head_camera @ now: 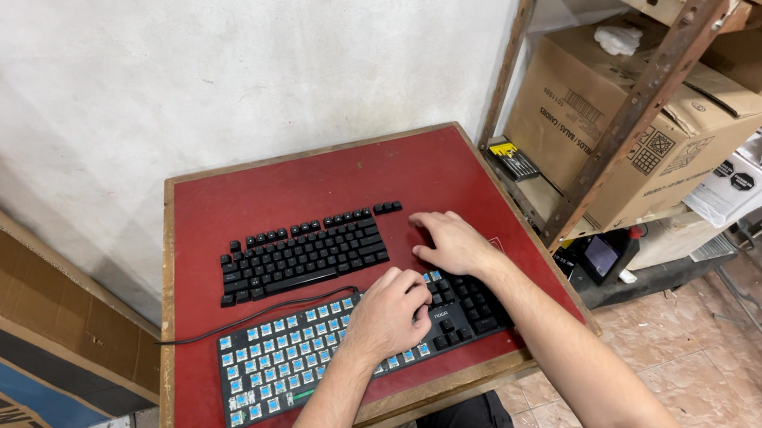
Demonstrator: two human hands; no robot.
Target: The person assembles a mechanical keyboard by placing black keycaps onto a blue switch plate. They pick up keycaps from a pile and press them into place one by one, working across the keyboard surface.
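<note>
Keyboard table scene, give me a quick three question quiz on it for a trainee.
1. True or false: the near keyboard has most of its keycaps off, with blue switches showing.
2. Where do the loose black keycaps lie? A) on the floor B) in rows on the red table beyond the keyboard C) in a box
3. Which hand rests on the keyboard's middle?

Key: 1 true. 2 B. 3 the left hand; the right hand is at its far right edge.
</note>
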